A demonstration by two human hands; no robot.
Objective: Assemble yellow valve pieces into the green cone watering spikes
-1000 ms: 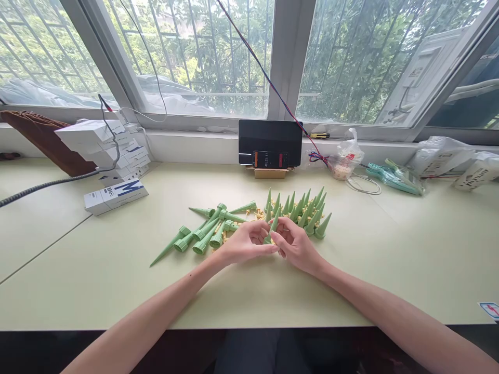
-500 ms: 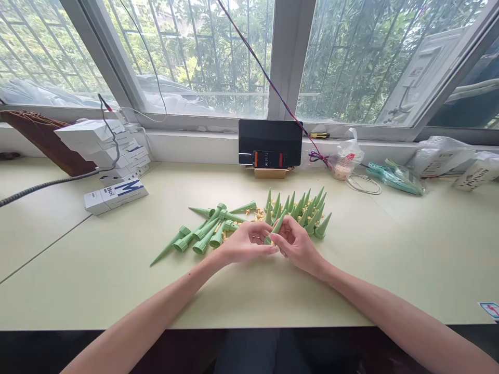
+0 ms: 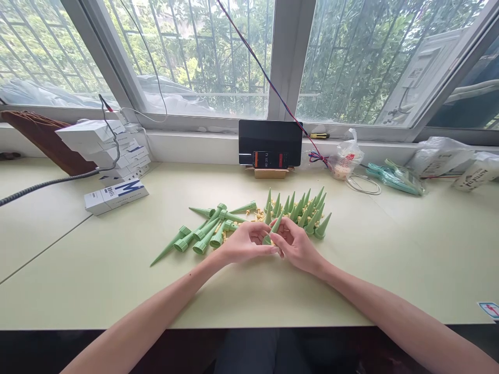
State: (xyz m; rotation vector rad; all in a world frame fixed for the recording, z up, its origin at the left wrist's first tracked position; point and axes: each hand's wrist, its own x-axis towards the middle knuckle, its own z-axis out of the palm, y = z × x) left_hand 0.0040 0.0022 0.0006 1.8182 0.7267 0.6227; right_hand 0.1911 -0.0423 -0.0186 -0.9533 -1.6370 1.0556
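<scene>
Between my hands a green plant watering spike (image 3: 276,224) stands tilted, its pointed end up. My left hand (image 3: 246,242) is curled around its wide base from the left. My right hand (image 3: 299,246) closes in from the right, thumb and fingertips at the spike's lower part. A bit of a small yellow peg (image 3: 273,243) shows by the right thumb tip; fingers hide most of it. Several loose green spikes (image 3: 206,228) lie in a heap beside my left hand. Behind my right hand, several spikes (image 3: 307,208) stand upright in rows, with yellow pegs (image 3: 257,214) scattered to their left.
At the back, a phone (image 3: 268,159) leans before a dark tablet (image 3: 270,136) on a cardboard stand. White boxes (image 3: 117,196) are stacked at the left near a grey cable (image 3: 50,183). Plastic-wrapped items (image 3: 395,177) and a bag (image 3: 346,158) lie at the back right.
The spike and the fingers of my right hand have shifted very slightly. Everything else stays in place.
</scene>
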